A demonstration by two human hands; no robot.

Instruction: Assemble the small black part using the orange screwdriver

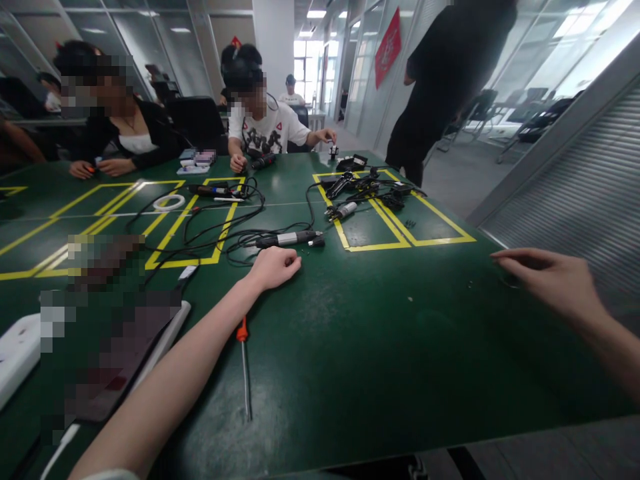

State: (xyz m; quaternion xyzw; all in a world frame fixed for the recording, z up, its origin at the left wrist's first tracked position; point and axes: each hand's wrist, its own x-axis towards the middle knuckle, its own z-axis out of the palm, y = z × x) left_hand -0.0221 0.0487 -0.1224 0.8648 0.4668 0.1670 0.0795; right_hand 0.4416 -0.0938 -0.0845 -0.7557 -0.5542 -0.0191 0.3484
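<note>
My left hand [274, 267] rests on the green table [360, 333] with its fingers curled into a loose fist, nothing visible in it. It lies just in front of a black and silver electric screwdriver [290, 239] with a cable. My right hand [550, 277] hovers at the table's right edge, fingers stretched flat and together, holding nothing. A small ring-like part [510, 283] lies just under its fingers. An orange-handled screwdriver [244, 363] lies beside my left forearm.
Tangled black cables [215, 233] cross yellow-taped squares. Black parts and tools [365, 187] sit in the far right square. A white tape roll [169, 203] and a white power strip [17, 350] lie left. Two seated people work at the far side; another person stands at right.
</note>
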